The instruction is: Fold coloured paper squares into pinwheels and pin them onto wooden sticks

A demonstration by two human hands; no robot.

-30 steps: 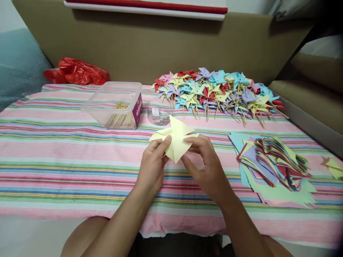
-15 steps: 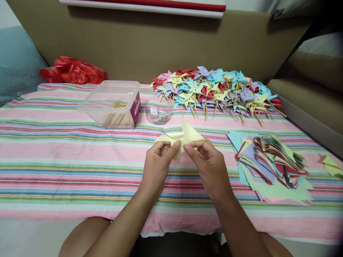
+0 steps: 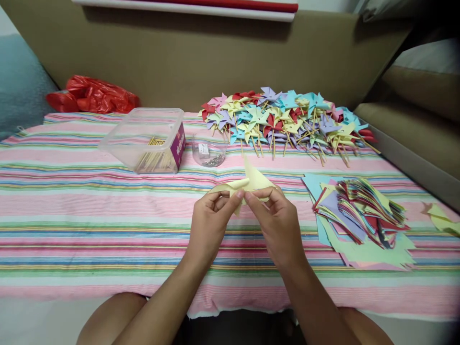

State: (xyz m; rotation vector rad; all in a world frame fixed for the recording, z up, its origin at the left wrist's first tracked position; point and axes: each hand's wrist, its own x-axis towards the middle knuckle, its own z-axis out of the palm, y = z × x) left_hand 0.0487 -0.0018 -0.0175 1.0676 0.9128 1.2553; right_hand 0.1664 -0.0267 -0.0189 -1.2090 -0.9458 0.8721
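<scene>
A pale yellow paper pinwheel [image 3: 256,179], partly folded, is held up over the striped cloth between both hands. My left hand [image 3: 214,211] pinches its left side, the thumb pressing near the middle. From the other side my right hand [image 3: 276,211] grips it, its thumb meeting the left thumb at the centre. One pointed blade stands up at the top, and the fingers hide part of the lower paper. Just beyond the hands is a clear round tub [image 3: 209,152] with small metal pieces and a white label inside.
Finished-looking colourful pinwheels on sticks [image 3: 273,124] are heaped at the back. A clear plastic box [image 3: 125,134] holds wooden sticks [image 3: 154,155]. Coloured paper sheets [image 3: 366,215] lie stacked at right, with a yellow paper piece [image 3: 443,219] beyond. A red plastic bag [image 3: 102,95] sits back left.
Both thumbs have drawn together at the paper's centre, and the upper left blade is folded further inward. The view has shifted slightly.
</scene>
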